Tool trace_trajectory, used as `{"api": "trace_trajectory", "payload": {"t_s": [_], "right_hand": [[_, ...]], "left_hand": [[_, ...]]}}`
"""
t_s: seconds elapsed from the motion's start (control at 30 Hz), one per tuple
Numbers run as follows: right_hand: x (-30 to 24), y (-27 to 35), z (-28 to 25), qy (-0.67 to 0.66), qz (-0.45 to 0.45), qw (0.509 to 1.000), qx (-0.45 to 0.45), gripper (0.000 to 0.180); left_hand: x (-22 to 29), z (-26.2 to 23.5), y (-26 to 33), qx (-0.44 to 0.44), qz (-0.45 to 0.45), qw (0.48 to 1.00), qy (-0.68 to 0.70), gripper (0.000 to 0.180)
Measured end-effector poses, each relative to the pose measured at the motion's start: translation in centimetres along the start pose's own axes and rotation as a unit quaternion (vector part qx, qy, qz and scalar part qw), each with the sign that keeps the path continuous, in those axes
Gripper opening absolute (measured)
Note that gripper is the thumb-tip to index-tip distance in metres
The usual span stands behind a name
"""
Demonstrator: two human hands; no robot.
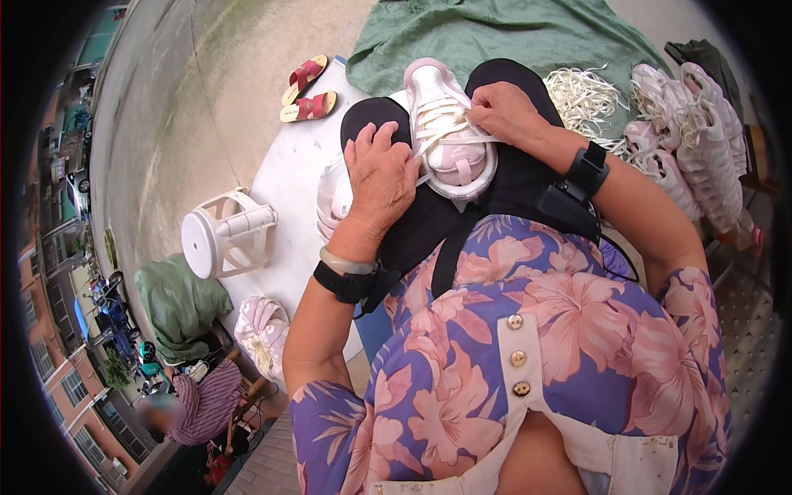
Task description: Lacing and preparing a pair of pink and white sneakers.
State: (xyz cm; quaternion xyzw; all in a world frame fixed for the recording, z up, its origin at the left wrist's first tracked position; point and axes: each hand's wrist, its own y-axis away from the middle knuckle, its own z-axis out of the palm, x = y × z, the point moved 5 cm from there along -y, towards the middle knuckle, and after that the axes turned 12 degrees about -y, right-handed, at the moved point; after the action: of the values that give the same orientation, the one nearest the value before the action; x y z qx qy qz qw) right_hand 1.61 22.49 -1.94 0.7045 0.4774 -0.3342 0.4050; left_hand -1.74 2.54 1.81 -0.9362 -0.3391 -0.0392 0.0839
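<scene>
A white and pale pink sneaker [464,155] lies across my lap on the black cloth, its toe pointing away and its heel toward me. Cream shoelace [445,122] crosses its front through the eyelets. At the sneaker's right side, my right hand [505,112] is closed, pinching a stretch of lace drawn out from the eyelets. My left hand [382,180] is on the left side, fingers bent, with a lace end running in at its thumb and forefinger. The exact grip there is partly hidden under the hand.
Loose cream laces [584,101] are heaped on a green cloth [495,37]. Several sneakers [705,140] are piled at right. On the left are a white plastic stool [202,243], red slippers [309,107], bundled pink shoes [262,330] and a person in striped clothing [206,400].
</scene>
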Motion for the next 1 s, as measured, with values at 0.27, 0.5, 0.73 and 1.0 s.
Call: {"api": "trace_trajectory", "payload": {"t_s": [0.27, 0.5, 0.73, 1.0], "right_hand": [[-0.5, 0.4, 0.4, 0.035, -0.115, 0.988, 0.091, 0.019], [-0.2, 0.1, 0.1, -0.122, -0.148, 0.979, 0.072, 0.01], [0.0, -1.0, 0.7, -0.283, -0.019, 0.959, 0.005, 0.01], [0.2, -1.6, -0.3, -0.32, 0.107, 0.929, -0.153, 0.009]], "left_hand": [[0.9, -0.6, 0.0, 0.011, 0.016, 1.0, -0.023, 0.008], [4.3, -1.5, -1.3, 0.028, 0.056, 0.997, -0.047, 0.011], [4.8, -1.4, -1.8, 0.039, 0.062, 0.995, -0.071, 0.012], [4.6, -1.7, -1.8, -0.026, 0.014, 0.998, 0.06, 0.017]]}}
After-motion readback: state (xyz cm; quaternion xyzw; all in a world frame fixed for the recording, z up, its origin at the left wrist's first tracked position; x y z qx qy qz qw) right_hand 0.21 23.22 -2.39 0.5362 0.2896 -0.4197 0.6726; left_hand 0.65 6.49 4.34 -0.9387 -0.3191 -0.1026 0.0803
